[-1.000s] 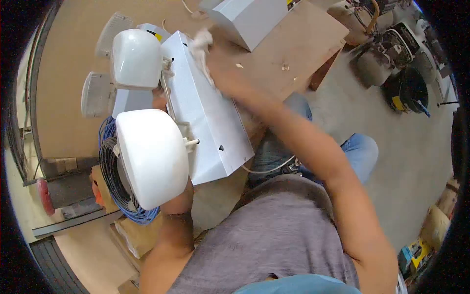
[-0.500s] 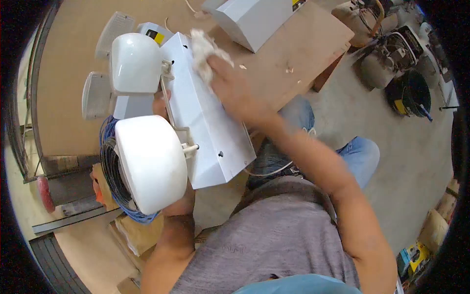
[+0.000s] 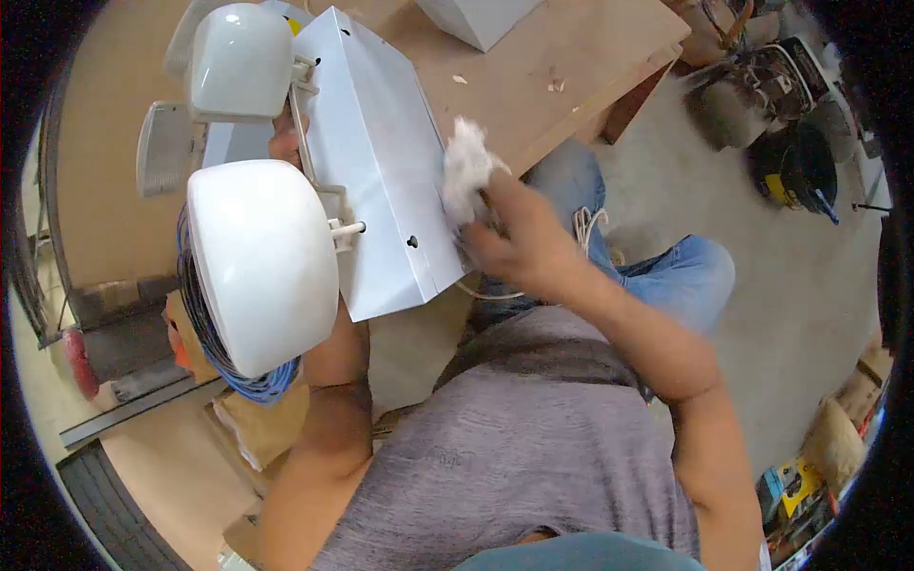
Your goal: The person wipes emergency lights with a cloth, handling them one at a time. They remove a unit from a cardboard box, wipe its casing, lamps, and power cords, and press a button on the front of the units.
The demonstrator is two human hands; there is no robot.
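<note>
A pale metal box [image 3: 376,162] stands at a slant in front of the person, by the near edge of the table; whether it rests on anything cannot be told. Two white lamps stick out from its left side: a nearer lamp [image 3: 262,266], and a farther lamp [image 3: 240,67] with a glossy front. A thin bracket [image 3: 328,202] runs along the box between them.

The right hand [image 3: 519,233] is beside the long right edge of the box, its grip pinching a crumpled white cloth [image 3: 464,171] between thumb and fingers. The hand is a little blurred, and it is unclear whether the cloth touches the metal.

The left hand [image 3: 285,141] shows only in part, in the gap between the two lamps, just beside the bracket. Most of it is hidden, so how its grip is set cannot be told.

A white cord [image 3: 490,293] curves out under the lower end of the box. Coiled blue cable [image 3: 262,385] shows behind the nearer lamp, and a ribbed lamp [image 3: 164,147] is farther left. Another pale box [image 3: 481,19] stands on the table [image 3: 533,105], with small scraps nearby. To the right, a black bucket [image 3: 795,167] is on the floor beside some machinery [image 3: 762,86].
</note>
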